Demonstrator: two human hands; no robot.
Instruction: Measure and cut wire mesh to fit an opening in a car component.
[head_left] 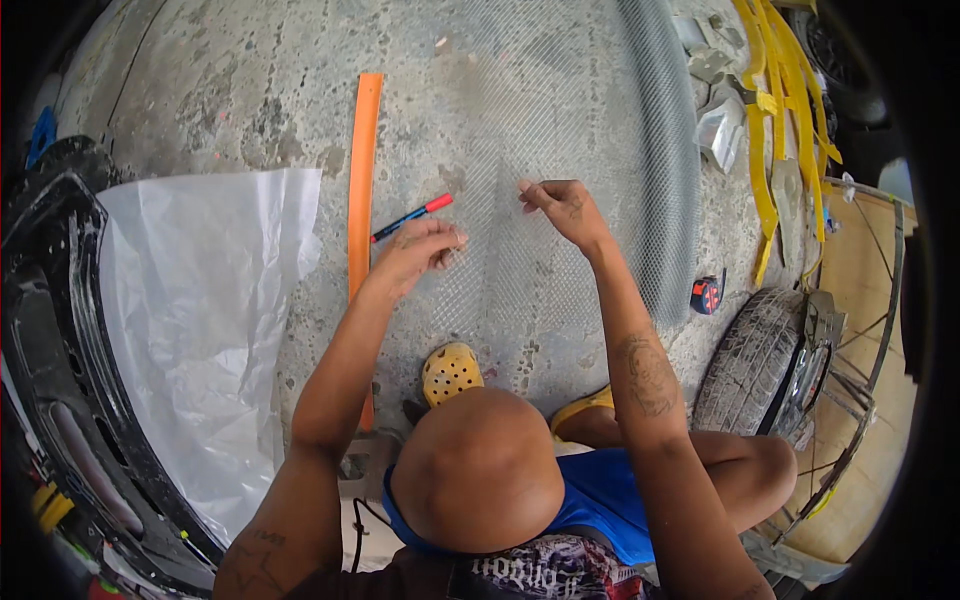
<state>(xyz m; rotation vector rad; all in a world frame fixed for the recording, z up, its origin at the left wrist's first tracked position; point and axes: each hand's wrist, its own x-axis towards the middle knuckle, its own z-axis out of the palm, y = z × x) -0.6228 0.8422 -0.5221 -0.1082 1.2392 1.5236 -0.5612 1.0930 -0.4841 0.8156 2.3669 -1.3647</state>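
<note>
A grey wire mesh sheet [545,110] lies over the concrete floor in front of me, its right side curled up into a roll. My left hand [422,252] is closed in a pinch at the mesh's left part; whatever sits between its fingertips is too small to make out. Over the middle of the sheet, my right hand [560,208] also pinches, thumb against forefinger, and any thin strand there cannot be made out. A marker [412,218] with a blue body and red end lies just beyond my left hand. Beside it runs a long orange strip [362,180].
Clear plastic sheeting [205,290] and a black car panel [75,330] lie on the left. At right are a tape measure [707,295], a tyre [750,365], yellow strips [765,130] and metal scraps [722,125]. My yellow clog [452,373] is near the mesh.
</note>
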